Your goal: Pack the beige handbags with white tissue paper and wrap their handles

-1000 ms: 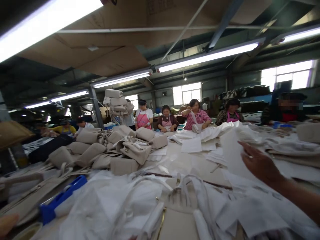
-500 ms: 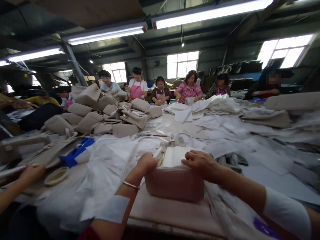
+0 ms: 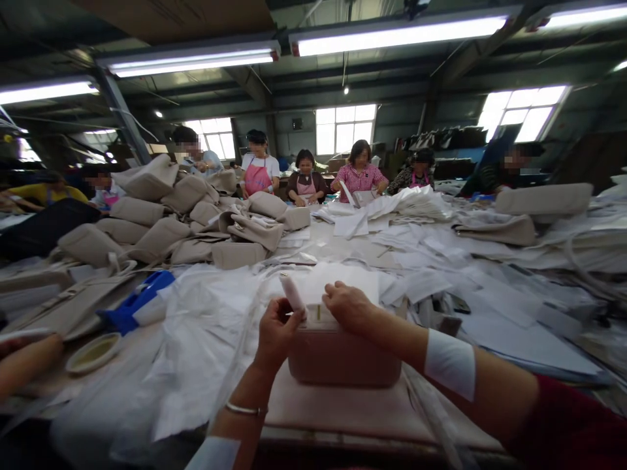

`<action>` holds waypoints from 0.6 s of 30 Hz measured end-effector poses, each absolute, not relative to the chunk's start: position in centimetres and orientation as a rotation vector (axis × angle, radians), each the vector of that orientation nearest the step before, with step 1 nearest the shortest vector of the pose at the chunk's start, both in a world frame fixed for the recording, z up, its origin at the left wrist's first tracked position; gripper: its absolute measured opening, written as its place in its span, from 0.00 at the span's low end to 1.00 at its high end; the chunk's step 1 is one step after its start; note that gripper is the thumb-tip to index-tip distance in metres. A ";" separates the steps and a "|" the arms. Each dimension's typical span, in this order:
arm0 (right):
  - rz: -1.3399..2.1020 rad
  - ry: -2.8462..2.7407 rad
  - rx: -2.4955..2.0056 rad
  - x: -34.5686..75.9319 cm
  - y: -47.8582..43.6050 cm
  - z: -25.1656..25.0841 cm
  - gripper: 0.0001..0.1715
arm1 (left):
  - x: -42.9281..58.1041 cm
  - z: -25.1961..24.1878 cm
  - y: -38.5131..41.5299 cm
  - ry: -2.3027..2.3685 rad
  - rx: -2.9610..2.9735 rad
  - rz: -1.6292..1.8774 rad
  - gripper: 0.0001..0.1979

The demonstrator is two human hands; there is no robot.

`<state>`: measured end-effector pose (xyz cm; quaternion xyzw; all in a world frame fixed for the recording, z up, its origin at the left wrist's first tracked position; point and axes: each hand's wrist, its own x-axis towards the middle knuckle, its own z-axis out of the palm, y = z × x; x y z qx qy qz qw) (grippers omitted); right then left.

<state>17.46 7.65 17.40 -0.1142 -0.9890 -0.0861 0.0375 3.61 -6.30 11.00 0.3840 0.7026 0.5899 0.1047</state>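
A dusty-pink handbag [image 3: 345,359] sits upright in front of me at the table's near edge. At the bag's left upper corner, my left hand [image 3: 278,329] is closed around a pale, rolled-looking strip [image 3: 292,292] that points up and away. My right hand [image 3: 351,308] is over the bag's top, fingers curled and pinched at a white sheet [image 3: 350,275] standing at the rear of the opening. Between the hands, a small gold-coloured fitting [image 3: 318,309] shows on the bag's top. The fingertips of my right hand are partly hidden.
Beige bags [image 3: 161,238] are heaped at the left back. A blue holder [image 3: 142,300] and a round shallow dish [image 3: 93,352] lie left. Clear plastic and white wrapping [image 3: 196,339] surround the bag; white sheets [image 3: 519,326] spread right. A neighbour's hand [image 3: 29,359] is at far left; co-workers sit opposite.
My left hand has lifted a pale strip upright at the bag's left corner. The right hand has moved left over the bag, and the white sheet now stands up behind the opening.
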 end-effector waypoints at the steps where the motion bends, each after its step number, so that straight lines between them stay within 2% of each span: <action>1: -0.183 -3.089 -0.209 17.1 7.7 17.1 0.12 | 3.7 11.2 -6.5 2.059 1.175 1.720 0.19; 4: 0.064 -3.152 0.130 17.3 8.4 16.3 0.11 | 3.4 12.2 -6.2 2.264 1.358 1.378 0.16; 8: 0.637 -2.997 0.341 19.5 10.0 15.3 0.14 | 2.2 13.1 -3.9 2.495 1.438 0.818 0.13; 11: 0.819 -2.722 -0.082 21.8 11.8 14.4 0.16 | 2.0 13.8 -2.5 2.517 1.468 0.568 0.14; 15: 0.577 -2.388 -1.031 25.1 14.7 13.2 0.19 | 3.3 16.0 -1.8 2.597 1.675 0.480 0.14; 18: 0.660 -2.462 -1.233 26.5 15.9 12.4 0.15 | 5.1 17.3 -0.7 2.074 2.182 0.460 0.20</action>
